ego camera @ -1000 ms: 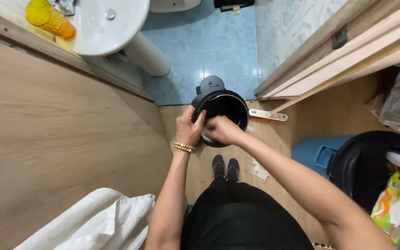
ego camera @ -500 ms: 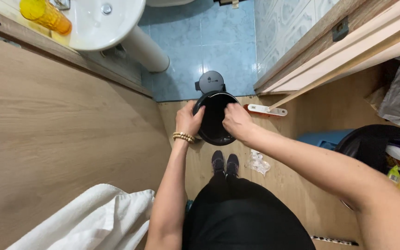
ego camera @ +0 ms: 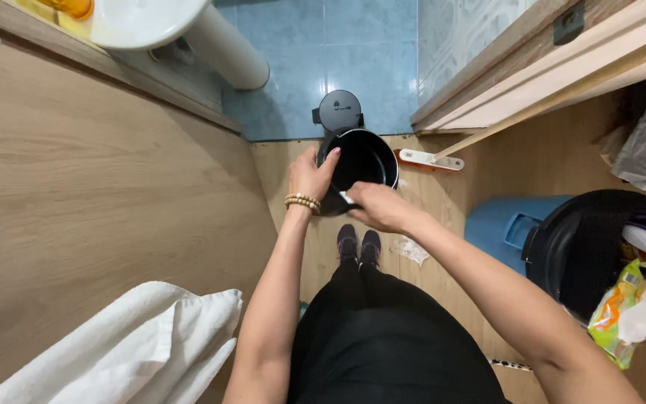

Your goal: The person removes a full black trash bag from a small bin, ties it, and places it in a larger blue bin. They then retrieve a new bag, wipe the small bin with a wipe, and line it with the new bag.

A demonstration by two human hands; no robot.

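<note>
I hold a small round black bucket (ego camera: 364, 161) in front of me, its open mouth facing up towards me. My left hand (ego camera: 309, 176), with a bead bracelet at the wrist, grips its left rim. My right hand (ego camera: 377, 206) is at the near rim, fingers closed on a small white piece, seemingly a cloth or paper (ego camera: 347, 198). Just beyond the bucket stands a small dark pedal bin (ego camera: 339, 111) with its lid shut, on the blue tiled floor.
A white pedestal sink (ego camera: 160, 21) is at top left. A broom head (ego camera: 429, 159) lies by the doorway. A blue bin (ego camera: 504, 232) and a black bag-lined bin (ego camera: 594, 251) with rubbish stand right. White towels (ego camera: 121, 348) lie lower left. Crumpled plastic (ego camera: 410, 250) lies near my shoes.
My right hand has moved from the bucket's far right rim to its near rim, now pinching a white piece. The bucket has tilted slightly and the view shifted down.
</note>
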